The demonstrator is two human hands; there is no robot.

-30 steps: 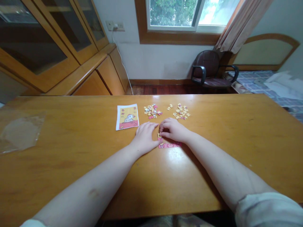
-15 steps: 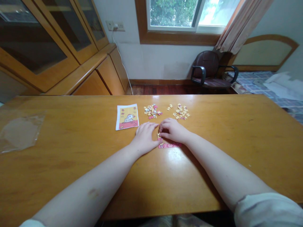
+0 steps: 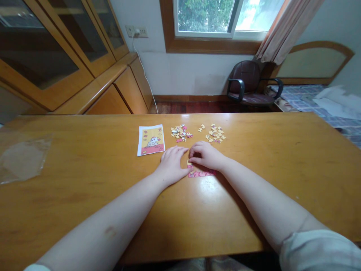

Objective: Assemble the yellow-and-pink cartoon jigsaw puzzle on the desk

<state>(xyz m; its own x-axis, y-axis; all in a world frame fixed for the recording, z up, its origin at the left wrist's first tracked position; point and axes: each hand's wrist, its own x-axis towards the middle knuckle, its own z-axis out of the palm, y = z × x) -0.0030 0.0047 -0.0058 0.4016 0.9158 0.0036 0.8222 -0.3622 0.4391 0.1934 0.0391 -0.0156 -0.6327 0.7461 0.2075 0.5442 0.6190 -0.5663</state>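
Head view: the puzzle (image 3: 202, 174), partly built, lies on the table (image 3: 180, 222) before me, the centre of my clock. My left hand (image 3: 173, 165) is at nine to ten, spread and holding nothing, its thumb at the puzzle's near-left edge. My right hand (image 3: 207, 155) is at twelve, fingers curled over the far-left corner; I can't tell whether they pinch a piece. The card (image 3: 151, 140) lies at ten, one pile (image 3: 181, 133) at eleven, a second heap (image 3: 216, 133) toward one, and the bag (image 3: 25, 160) far off at nine.
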